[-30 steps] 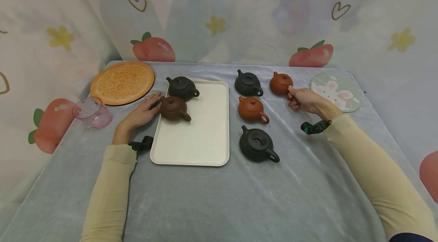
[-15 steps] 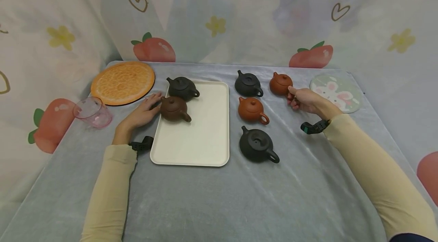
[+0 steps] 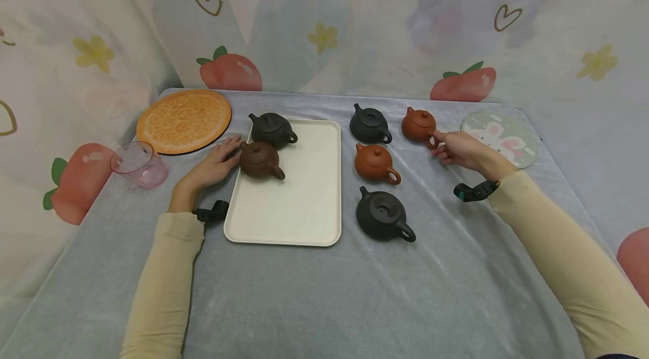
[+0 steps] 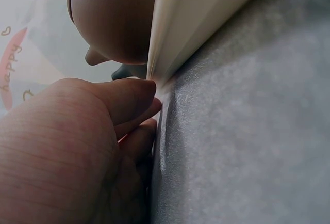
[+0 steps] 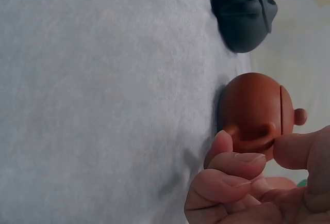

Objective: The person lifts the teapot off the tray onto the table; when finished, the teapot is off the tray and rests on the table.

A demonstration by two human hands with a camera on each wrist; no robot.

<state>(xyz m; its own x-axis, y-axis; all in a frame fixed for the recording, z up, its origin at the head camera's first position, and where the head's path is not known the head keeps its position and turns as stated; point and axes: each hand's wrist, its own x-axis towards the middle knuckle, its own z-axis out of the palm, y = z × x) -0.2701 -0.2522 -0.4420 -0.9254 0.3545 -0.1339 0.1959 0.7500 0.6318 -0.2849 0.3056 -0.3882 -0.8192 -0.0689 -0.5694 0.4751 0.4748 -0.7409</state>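
My left hand [image 3: 210, 168] rests beside the tray's left edge, fingers extended; in the left wrist view the thumb [image 4: 131, 97] touches the rim. On the cream tray [image 3: 284, 201], a brown teapot [image 3: 260, 160] stands just in front of a black teapot [image 3: 274, 129]. My right hand [image 3: 463, 150] is at the handle of the far-right reddish-brown teapot [image 3: 418, 125], which stands on the cloth. In the right wrist view the handle of that teapot [image 5: 252, 105] shows uncovered, with thumb and loosely bent fingers apart around its near side.
Between tray and right hand stand a black teapot [image 3: 370, 124], a reddish-brown teapot [image 3: 375, 163] and a larger black teapot [image 3: 382, 215]. A pink clear cup [image 3: 139, 164] and an orange round mat [image 3: 185, 121] lie left. A rabbit-print round mat [image 3: 502, 139] lies right.
My right hand has drawn back slightly to the right from its pinch on the teapot's handle, which now shows. The teapot stays put, as does my left hand. The head view shifted slightly.
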